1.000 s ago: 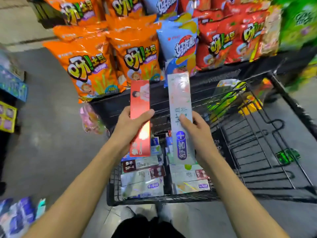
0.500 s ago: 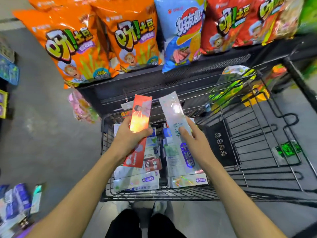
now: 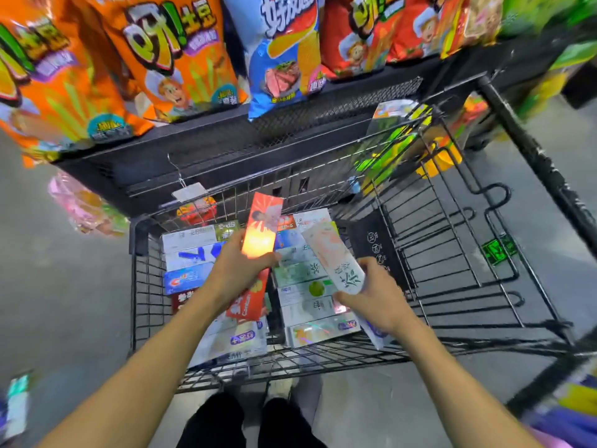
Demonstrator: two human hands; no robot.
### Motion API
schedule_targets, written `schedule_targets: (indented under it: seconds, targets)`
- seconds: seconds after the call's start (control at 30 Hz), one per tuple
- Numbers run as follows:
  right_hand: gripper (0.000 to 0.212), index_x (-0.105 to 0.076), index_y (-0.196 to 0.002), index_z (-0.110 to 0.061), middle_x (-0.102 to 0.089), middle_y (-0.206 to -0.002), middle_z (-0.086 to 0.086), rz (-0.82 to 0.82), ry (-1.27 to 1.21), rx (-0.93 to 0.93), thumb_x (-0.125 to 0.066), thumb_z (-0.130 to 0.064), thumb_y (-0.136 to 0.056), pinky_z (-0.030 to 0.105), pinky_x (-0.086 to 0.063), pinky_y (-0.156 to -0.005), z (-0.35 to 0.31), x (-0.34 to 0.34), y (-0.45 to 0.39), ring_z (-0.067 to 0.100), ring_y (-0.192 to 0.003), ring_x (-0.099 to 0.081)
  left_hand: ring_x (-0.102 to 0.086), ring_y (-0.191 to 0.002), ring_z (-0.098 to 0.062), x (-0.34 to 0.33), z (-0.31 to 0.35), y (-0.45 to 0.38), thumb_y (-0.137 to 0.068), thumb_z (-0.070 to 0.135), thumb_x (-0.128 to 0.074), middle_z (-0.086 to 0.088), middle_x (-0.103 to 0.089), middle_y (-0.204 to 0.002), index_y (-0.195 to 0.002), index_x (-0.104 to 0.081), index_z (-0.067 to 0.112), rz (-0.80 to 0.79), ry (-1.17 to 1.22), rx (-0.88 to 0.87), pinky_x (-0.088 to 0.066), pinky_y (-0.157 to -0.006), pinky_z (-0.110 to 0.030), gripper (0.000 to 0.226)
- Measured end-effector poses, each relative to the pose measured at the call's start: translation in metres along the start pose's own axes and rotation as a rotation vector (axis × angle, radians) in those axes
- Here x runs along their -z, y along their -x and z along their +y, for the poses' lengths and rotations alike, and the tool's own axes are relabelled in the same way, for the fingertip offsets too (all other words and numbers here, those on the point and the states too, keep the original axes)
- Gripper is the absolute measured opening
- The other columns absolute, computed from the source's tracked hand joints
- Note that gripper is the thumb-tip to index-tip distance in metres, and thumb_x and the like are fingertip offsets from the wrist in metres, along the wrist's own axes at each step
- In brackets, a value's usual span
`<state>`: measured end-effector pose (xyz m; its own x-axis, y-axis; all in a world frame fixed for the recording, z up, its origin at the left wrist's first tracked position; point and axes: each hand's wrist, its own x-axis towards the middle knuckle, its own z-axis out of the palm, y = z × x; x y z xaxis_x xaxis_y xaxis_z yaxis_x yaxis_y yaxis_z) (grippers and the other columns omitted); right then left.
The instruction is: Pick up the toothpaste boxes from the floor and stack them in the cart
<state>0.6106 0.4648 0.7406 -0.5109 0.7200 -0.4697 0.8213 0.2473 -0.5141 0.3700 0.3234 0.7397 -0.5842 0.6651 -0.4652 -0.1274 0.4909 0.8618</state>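
So the cart (image 3: 139, 286) is the thing to anchor on here, parked nose-in against a black shelf (image 3: 226, 147) loaded with big snack bags (image 3: 181, 59). Inside the cart, at the end nearest the person, there are already two neat columns of toothpaste boxes (image 3: 303, 286) lying flat and crosswise, which makes sense since flat layers are what let you keep stacking without the pile sliding. Above the left column the left hand (image 3: 235, 276) grips a red box (image 3: 261, 234) around its middle, thumb across the glossy face and fingers curled behind, with the box pointing lengthwise toward the far end of the cart, so I'd guess it needs a quarter turn before it matches the rows underneath. Over the right column the right hand (image 3: 378, 299) is wrapped around the lower part of a white box (image 3: 332, 257), which tilts up and away toward the cart's far end; its bottom end pokes out below the wrist near the cart's near rim. Holding one box per hand looks like a way to feed both columns in one go. Neither box seems to be touching the stack yet, though the glare and blur make that hard to call. Down on the floor (image 3: 64, 318) to the left of the cart, at the frame's edge, there's a blurry teal box (image 3: 17, 402), probably one more left to collect.
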Motion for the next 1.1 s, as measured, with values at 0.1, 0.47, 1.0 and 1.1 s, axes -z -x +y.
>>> schedule_targets:
  seconds: [0.1,0.47,1.0,1.1]
  targets:
    - [0.079,-0.044,-0.133,-0.029,-0.057,-0.115,-0.002,-0.045,0.18,0.038,-0.076,-0.06,-0.068,0.038,-0.049,-0.081,0.011,-0.009,-0.014,0.023,-0.104,-0.059,-0.056,-0.051,-0.003,-0.006,-0.011,-0.003,-0.076,0.023,-0.087,0.009,-0.068,-0.074,-0.104,-0.059,0.031,0.005,-0.047,0.003,-0.045,-0.044,-0.019,0.041]
    - [0.065,-0.037,-0.146,-0.028,-0.058,-0.133,0.009,-0.566,0.828,0.286,-0.06,-0.016,-0.087,0.044,-0.044,-0.099,0.039,-0.071,-0.059,0.035,-0.122,-0.055,-0.065,-0.063,-0.003,-0.01,-0.056,-0.027,-0.078,0.027,-0.086,0.004,-0.073,-0.093,-0.118,-0.06,0.025,0.001,-0.167,0.038,-0.046,-0.058,-0.022,0.048]
    - [0.055,-0.043,-0.149,-0.026,-0.05,-0.148,0.008,-0.782,0.714,-0.003,-0.057,-0.019,-0.096,0.044,-0.047,-0.106,0.071,-0.105,-0.085,0.032,-0.131,-0.052,-0.062,-0.081,0.003,-0.038,-0.081,-0.055,-0.074,0.034,-0.088,0.019,-0.063,-0.094,-0.135,-0.051,0.025,-0.148,-0.416,0.015,-0.044,-0.064,-0.015,0.072]
    - [0.056,-0.042,-0.15,-0.032,-0.045,-0.152,0.007,-0.717,0.572,-0.045,-0.057,-0.026,-0.097,0.039,-0.045,-0.107,0.072,-0.098,-0.094,0.03,-0.134,-0.048,-0.06,-0.082,0.004,-0.052,-0.085,-0.062,-0.074,0.035,-0.088,0.017,-0.064,-0.098,-0.137,-0.049,0.027,-0.237,-0.487,-0.028,-0.042,-0.063,-0.012,0.075]
